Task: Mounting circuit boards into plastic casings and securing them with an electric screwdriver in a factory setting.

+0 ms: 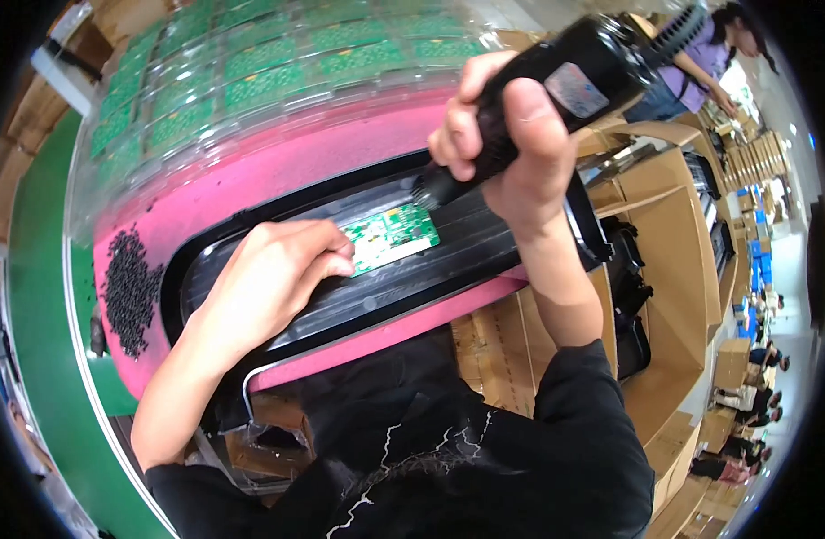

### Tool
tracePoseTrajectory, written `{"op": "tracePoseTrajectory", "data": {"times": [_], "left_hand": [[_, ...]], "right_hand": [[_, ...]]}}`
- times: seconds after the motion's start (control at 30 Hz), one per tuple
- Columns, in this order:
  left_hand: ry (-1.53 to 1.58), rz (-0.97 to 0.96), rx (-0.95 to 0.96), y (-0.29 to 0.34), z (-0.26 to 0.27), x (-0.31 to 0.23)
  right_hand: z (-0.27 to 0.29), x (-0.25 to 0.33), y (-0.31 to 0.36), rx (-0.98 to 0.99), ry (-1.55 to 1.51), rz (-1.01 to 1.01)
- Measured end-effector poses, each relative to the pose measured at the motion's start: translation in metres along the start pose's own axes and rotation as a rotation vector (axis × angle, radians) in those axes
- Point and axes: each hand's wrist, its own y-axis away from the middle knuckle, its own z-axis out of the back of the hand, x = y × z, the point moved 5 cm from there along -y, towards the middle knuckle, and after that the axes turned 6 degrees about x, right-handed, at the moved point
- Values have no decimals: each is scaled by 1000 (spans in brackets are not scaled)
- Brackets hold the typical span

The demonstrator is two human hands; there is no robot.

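A green circuit board [392, 239] lies inside a long black plastic housing [340, 310], which rests on a pink mat [340, 148]. My left hand [282, 274] pinches the board's left end between thumb and fingers. Wrapped around a black electric screwdriver [556, 99], my right hand [511, 144] holds it at a slant over the housing. The driver's tip [423, 193] points down at the board's upper right corner; whether it touches a screw there is too small to tell. A coiled cable [677, 34] runs from the tool's top end.
Small black screws [132, 292] lie heaped on the mat's left. Clear plastic trays of green boards [277, 67] are stacked behind. An open cardboard box [668, 269] with black housings [630, 305] stands at my right. A person in purple [700, 58] works at the far right.
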Motion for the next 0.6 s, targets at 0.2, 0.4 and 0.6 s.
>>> {"op": "tracePoseTrajectory", "data": {"times": [0.2, 0.4, 0.6], "left_hand": [[-160, -10, 55, -1, -5, -2], [-223, -44, 64, -1, -3, -11], [-204, 34, 108, 0, -5, -10]], "right_hand": [[-5, -5, -9, 68, -15, -19], [-11, -9, -15, 68, -98, -10], [-6, -7, -12, 17, -81, -35]]}}
